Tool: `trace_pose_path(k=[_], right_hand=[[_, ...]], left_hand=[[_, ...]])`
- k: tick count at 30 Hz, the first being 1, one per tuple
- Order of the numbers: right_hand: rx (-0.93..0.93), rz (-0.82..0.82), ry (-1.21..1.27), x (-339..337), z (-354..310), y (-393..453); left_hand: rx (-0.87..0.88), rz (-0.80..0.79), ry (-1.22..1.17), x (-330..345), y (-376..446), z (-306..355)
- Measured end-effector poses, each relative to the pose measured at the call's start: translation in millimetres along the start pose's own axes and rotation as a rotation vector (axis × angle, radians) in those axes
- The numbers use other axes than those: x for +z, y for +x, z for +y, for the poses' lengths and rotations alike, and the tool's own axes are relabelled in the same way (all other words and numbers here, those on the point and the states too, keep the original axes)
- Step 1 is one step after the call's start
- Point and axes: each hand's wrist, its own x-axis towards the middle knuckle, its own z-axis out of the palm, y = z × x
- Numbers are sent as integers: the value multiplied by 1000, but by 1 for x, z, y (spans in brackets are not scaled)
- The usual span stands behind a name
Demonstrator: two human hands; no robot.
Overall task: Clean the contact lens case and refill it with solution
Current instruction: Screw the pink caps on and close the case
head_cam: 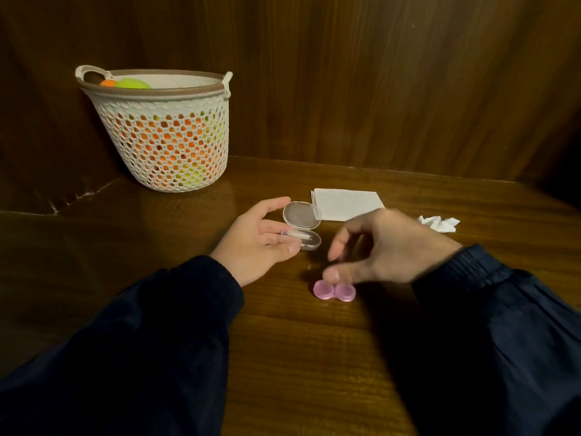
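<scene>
A pink contact lens case (334,291) with two round capped wells lies on the wooden table, in front of me. My right hand (386,247) hovers just above it with fingers loosely curled, blurred, holding nothing I can make out. My left hand (261,239) holds a small clear plastic box (303,228) with its hinged lid standing open; the thumb and fingers grip the lower half. A thin clear tool seems to lie inside that box.
A folded white tissue (347,204) lies behind the hands, and a crumpled white tissue (438,222) sits to its right. A white perforated basket (169,133) with orange and green items stands at the back left against the wooden wall.
</scene>
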Motion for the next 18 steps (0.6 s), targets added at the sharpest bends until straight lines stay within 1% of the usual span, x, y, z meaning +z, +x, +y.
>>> trace_pose_path(k=[2,3,7,11,13,14,18], right_hand=[[55,-162,-21,2,2,-1],[71,-199,-30,4,3,1],[104,-263,-29,7,3,5],[74,-289,26,7,5,5],[29,-245,69,6,5,4],[-7,-188,89,5,5,3],[-160,144,198,1,5,2]], left_hand=[[-9,2,-2,0,1,-1],[-12,3,-1,-1,2,-1],[-13,7,7,-1,1,-2],[-12,4,21,-1,2,-1],[-12,1,16,-1,3,-2],[-13,-2,11,-1,3,-2],[1,-38,11,0,1,-1]])
